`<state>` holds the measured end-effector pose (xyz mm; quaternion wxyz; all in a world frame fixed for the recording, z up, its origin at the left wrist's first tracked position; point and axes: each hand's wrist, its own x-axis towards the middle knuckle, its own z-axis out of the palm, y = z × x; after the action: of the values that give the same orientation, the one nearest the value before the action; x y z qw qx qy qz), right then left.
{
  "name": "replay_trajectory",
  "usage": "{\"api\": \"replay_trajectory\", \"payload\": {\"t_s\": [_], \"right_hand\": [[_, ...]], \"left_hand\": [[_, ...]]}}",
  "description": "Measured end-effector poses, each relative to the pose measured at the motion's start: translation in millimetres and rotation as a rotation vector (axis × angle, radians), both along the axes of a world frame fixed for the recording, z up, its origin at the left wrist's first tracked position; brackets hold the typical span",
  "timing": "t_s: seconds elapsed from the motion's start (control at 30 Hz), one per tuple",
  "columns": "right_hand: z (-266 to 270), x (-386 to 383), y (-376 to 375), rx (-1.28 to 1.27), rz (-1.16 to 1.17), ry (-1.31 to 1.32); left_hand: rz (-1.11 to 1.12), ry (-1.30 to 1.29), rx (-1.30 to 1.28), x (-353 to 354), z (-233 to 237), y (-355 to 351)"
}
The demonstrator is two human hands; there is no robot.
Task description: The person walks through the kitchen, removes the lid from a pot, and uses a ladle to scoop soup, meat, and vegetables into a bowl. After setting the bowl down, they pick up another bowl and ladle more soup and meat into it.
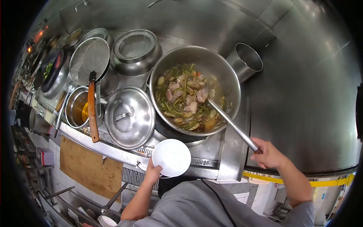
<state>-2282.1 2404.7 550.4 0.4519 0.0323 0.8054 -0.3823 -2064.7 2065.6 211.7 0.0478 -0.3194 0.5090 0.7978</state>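
My left hand point(152, 173) grips the rim of a white bowl point(172, 157), thumb over the edge; no food shows in the bowl. My right hand point(267, 154) is closed round the end of a long-handled ladle point(236, 127). The ladle's head is hidden among the food in a large steel stockpot point(233, 85). Inside the pot, a stew point(181, 94) holds meat chunks, green beans and pale pieces in broth. The bowl is in front of the pot, apart from it.
A steel lid point(130, 117) lies left of the stockpot. Beyond it are a wooden-handled strainer point(90, 62), a small pot of yellow liquid point(77, 108) and a covered pot point(135, 45). A steel canister point(245, 62) stands behind right. A yellow bar point(321, 183) runs at lower right.
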Motion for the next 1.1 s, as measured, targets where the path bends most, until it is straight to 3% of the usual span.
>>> {"api": "replay_trajectory", "payload": {"t_s": [0.13,0.2,0.33,0.4,0.43,0.5,0.53,0.6,0.63,0.83,1.1], "right_hand": [[-16,25,26,0.076,0.051,0.199],[-20,29,31,0.248,0.159,0.464],[-12,16,18,0.227,0.108,0.459],[-4,11,7,0.349,0.211,0.521],[-12,6,15,0.348,0.210,0.520],[-37,-6,35,-0.003,0.194,0.559],[-26,-10,30,-0.005,0.193,0.557],[7,-22,17,0.008,-0.006,0.097],[10,-21,17,-0.062,-0.039,0.033],[37,-2,22,-0.094,-0.067,0.069],[13,-9,29,-0.125,-0.035,0.097]], "left_hand": [[0.012,0.006,0.012,1,-7,0],[0.010,0.005,0.011,0,-5,-1],[0.001,-0.033,0.001,-6,11,2],[0.000,-0.039,0.007,-7,12,0],[-0.019,-0.033,-0.017,-7,12,0],[-0.039,-0.030,-0.042,-5,9,0],[-0.031,-0.031,-0.038,-4,7,1],[-0.021,-0.028,-0.037,-4,6,1],[-0.011,-0.028,-0.026,-3,6,1],[0.011,-0.013,0.000,1,1,1],[-0.029,-0.017,-0.058,-1,-6,1]]}}
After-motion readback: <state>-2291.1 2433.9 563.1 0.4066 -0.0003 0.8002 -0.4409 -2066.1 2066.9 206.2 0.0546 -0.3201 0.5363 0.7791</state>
